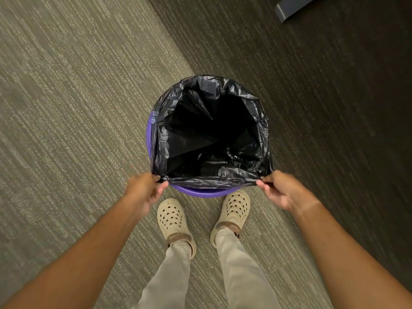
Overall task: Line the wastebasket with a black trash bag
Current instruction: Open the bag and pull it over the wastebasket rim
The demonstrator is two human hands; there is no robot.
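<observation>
Black bag (209,134) is already draped in the purple basket (196,191); its near hem is pinched taut between the left hand (145,189) and right hand (278,188), just above the bare near rim, over which it likely needs folding

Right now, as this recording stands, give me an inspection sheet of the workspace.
Surface: striped carpet, darker toward the right.
Job's things: black trash bag open in the purple wastebasket; far rim covered, near and left rim still bare.
Clutter: nothing seen.
Grippers: left hand and right hand each pinch the bag's near edge.
Cables: nothing seen.
Surroundings: beige clogs below the basket; dark furniture part at top right.
</observation>
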